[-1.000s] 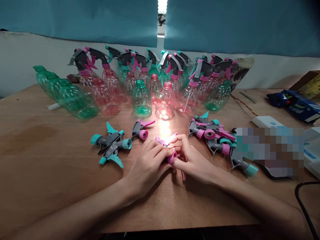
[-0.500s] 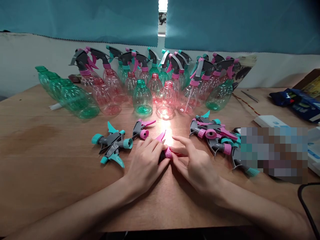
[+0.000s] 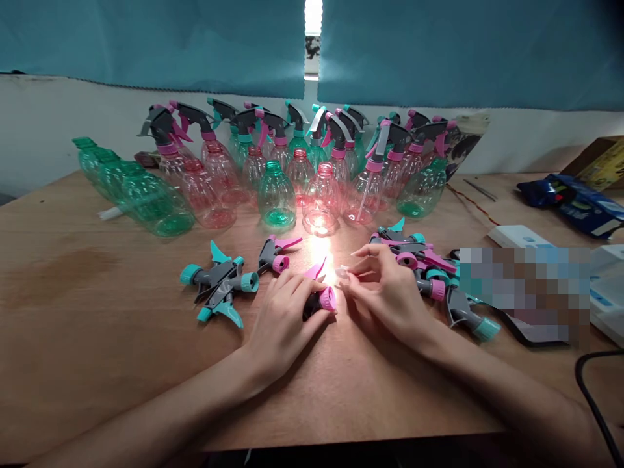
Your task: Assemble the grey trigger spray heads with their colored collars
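My left hand (image 3: 287, 318) is closed around a grey and pink trigger spray head (image 3: 327, 298), its pink collar facing right and its pink lever pointing up. To the right, my right hand (image 3: 385, 289) pinches a small, pale, see-through piece (image 3: 342, 273) between thumb and fingertips, apart from the collar; it looks round and flat, but glare blurs it. Left of my left hand lie grey and teal spray heads (image 3: 221, 283), with a grey and pink spray head (image 3: 279, 257) just behind. More spray heads (image 3: 429, 266) are heaped beyond my right hand.
Several green and pink clear bottles stand across the back, among them an open green bottle (image 3: 276, 198) and an open pink bottle (image 3: 322, 201). Many others carry spray heads. At right are a white power strip (image 3: 519, 237), a blue packet (image 3: 580, 201) and a black cable (image 3: 585, 390).
My right hand has drawn back from the collar and risen a little, and the pale piece now shows in its fingertips. The left hand keeps its hold. The view has shifted slightly.
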`<state>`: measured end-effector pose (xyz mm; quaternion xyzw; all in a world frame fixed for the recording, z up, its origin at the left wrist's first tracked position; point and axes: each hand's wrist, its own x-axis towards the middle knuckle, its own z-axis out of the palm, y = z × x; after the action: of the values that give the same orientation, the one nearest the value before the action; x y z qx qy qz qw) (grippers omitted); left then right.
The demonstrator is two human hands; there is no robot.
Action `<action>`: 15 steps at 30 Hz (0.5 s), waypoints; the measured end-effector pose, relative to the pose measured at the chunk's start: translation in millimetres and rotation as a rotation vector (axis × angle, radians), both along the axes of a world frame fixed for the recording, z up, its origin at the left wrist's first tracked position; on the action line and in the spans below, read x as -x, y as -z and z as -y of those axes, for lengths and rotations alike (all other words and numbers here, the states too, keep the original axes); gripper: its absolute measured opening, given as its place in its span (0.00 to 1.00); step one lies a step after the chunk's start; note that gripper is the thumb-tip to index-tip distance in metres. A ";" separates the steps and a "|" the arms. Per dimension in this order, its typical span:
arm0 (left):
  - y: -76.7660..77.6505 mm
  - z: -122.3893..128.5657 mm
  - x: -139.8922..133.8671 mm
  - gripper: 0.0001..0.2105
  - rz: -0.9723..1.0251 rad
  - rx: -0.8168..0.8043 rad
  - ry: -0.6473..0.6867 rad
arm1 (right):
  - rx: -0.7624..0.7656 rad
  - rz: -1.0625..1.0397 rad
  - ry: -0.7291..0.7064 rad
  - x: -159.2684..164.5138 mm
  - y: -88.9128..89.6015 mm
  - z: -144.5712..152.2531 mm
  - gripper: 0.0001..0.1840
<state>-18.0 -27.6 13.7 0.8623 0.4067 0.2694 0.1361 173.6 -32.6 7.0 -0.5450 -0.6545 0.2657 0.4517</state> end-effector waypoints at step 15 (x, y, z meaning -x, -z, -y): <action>2.7 1.6 2.5 0.11 0.218 0.183 -0.002 | 0.022 -0.157 -0.283 -4.4 -13.3 4.3 0.05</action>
<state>-20.5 -29.1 11.0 0.8114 0.4132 0.3236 0.2572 178.0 -36.8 20.3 -0.4297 -0.6845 0.3757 0.4536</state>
